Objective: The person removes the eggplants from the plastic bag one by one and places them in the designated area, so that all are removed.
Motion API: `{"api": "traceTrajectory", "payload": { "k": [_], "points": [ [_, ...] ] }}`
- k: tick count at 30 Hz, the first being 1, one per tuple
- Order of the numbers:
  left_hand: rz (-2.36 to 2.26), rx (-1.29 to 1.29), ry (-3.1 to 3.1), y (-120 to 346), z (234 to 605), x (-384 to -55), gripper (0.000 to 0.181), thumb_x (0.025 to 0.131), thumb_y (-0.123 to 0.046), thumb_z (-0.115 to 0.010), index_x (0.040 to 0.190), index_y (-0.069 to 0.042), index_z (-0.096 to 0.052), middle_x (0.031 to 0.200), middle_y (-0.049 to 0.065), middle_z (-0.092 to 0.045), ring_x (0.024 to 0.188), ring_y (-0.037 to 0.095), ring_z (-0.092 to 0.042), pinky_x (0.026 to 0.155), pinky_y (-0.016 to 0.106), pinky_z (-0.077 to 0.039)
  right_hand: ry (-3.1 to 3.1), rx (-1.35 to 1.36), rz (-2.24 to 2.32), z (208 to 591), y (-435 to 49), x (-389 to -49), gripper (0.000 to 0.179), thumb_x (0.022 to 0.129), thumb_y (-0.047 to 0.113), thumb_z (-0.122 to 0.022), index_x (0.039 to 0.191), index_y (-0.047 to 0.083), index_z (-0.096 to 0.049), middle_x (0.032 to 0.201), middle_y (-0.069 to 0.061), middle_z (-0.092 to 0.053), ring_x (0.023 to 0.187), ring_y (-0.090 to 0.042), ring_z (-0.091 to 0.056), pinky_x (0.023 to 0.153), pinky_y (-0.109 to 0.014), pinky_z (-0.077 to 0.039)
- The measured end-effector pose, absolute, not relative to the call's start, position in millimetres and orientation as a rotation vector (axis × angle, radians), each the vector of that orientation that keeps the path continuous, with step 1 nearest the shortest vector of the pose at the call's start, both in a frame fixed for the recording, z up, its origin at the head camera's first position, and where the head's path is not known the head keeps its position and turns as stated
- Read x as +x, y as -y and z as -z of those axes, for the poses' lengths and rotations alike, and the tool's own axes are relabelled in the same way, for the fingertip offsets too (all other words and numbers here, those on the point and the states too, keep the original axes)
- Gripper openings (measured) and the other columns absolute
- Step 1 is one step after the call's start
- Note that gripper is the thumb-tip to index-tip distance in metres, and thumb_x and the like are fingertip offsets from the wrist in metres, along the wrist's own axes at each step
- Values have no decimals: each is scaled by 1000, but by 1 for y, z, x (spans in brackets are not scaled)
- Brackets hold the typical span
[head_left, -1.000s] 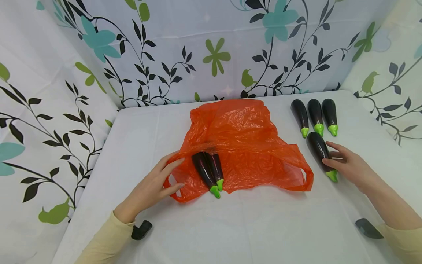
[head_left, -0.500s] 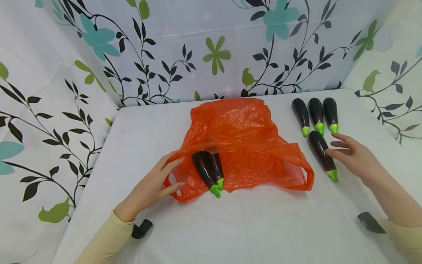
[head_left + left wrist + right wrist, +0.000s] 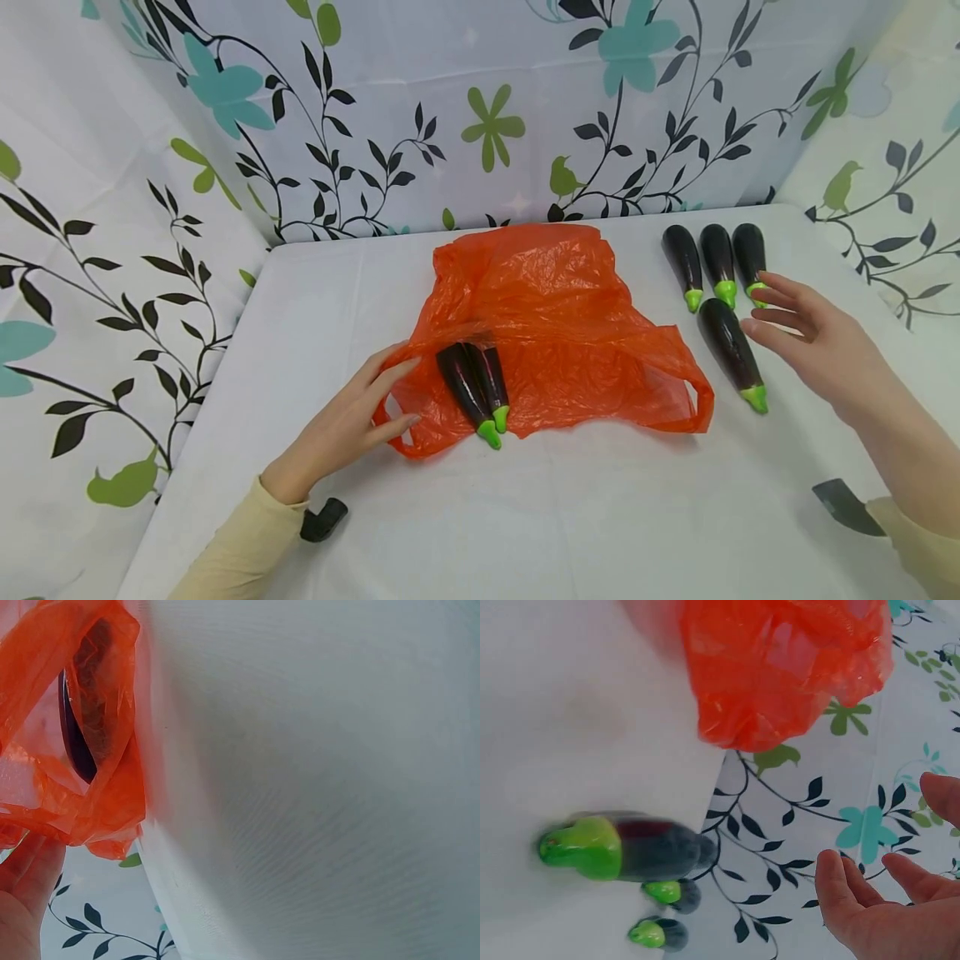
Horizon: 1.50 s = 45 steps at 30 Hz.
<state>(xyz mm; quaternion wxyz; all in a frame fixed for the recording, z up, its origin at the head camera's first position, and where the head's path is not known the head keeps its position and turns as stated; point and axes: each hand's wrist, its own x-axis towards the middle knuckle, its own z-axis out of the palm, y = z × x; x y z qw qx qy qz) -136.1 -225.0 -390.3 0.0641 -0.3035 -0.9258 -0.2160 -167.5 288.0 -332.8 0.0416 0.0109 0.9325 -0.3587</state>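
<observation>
My left hand [image 3: 341,425] is at the left edge of an orange plastic bag [image 3: 540,283], fingers extended against its handle. In the left wrist view the fingertips go behind the edge of the bag [image 3: 112,802]. Two dark purple eggplants [image 3: 465,387] with green stems lie in the bag's mouth, their upper ends under the plastic. My right hand [image 3: 825,350] hovers to the right of a larger eggplant [image 3: 731,346], its fingers relaxed and holding nothing. In the right wrist view this eggplant [image 3: 652,851] lies apart from the fingers.
Three smaller eggplants [image 3: 717,254] lie in a row at the back right, one partly behind my right fingertips. The white-covered table [image 3: 562,517] meets a curtain [image 3: 487,100] printed with leaves, flowers and birds at the back and sides.
My right hand has let go of the larger eggplant and moved up and right, away from it. That eggplant stays where it was. My left hand and the bag have hardly moved.
</observation>
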Motion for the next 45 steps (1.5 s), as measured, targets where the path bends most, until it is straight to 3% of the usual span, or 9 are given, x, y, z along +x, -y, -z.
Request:
{"api": "traceTrajectory", "payload": {
  "k": [3,5,8,11,18,21,28,36,45],
  "points": [
    [648,-912,2796,225,390,-136,75,78,-30,-73,141,-19,-35,148,3,-27,130,19,-36,94,38,-48,-2881,13,1114,323,-277,-162,71,88,50,-51,145,41,-10,145,-16,-32,123,-37,-39,86,-46,-50],
    [648,-910,2797,225,390,-136,76,78,-30,-73,142,-21,-34,148,3,-27,130,19,-36,94,38,-48,-2891,-5,1127,317,-271,-158,71,88,48,-53,145,41,-11,145,-15,-33,122,-36,-41,80,-30,-54],
    [649,-905,2802,225,389,-135,75,78,-29,-73,142,-22,-33,148,3,-26,130,19,-36,94,37,-48,-2885,-38,1178,309,-261,-150,70,88,44,-55,144,42,-14,144,-12,-34,121,-33,-43,70,-8,-49],
    [651,-905,2803,225,389,-135,74,78,-29,-73,141,-19,-35,148,3,-27,130,19,-36,94,38,-48,-2879,-85,1217,301,-252,-142,69,88,40,-58,144,42,-17,144,-9,-35,119,-29,-44,68,-2,-44],
    [644,-903,2802,226,389,-134,73,79,-31,-72,141,-18,-35,148,3,-27,131,19,-35,94,38,-48,-2847,-221,1228,292,-232,-127,68,87,32,-61,142,42,-23,140,-1,-39,110,-1,-47,70,-6,-47],
    [636,-900,2804,226,388,-134,72,80,-34,-71,141,-18,-36,148,3,-27,131,19,-35,94,38,-48,-2800,-314,1232,292,-222,-122,66,87,29,-62,141,42,-26,137,3,-41,111,-1,-48,72,-8,-49],
    [649,-894,2806,224,387,-133,74,79,-30,-73,141,-19,-35,148,3,-27,130,20,-36,93,38,-48,-2700,-520,1265,294,-197,-115,61,86,28,-64,137,41,-33,138,5,-42,115,-21,-52,77,-15,-51],
    [655,-883,2817,224,388,-133,73,79,-30,-72,141,-19,-35,148,3,-26,129,19,-37,93,37,-49,-2693,-694,1225,306,-175,-117,59,83,32,-66,136,32,-41,136,11,-44,116,-6,-47,86,-14,-47],
    [652,-887,2810,225,387,-134,73,79,-31,-72,141,-18,-36,148,3,-26,130,19,-36,93,38,-48,-2586,-846,1182,328,-156,-121,54,83,41,-64,133,35,-43,132,11,-47,114,-9,-50,85,-23,-51]
  ]
}}
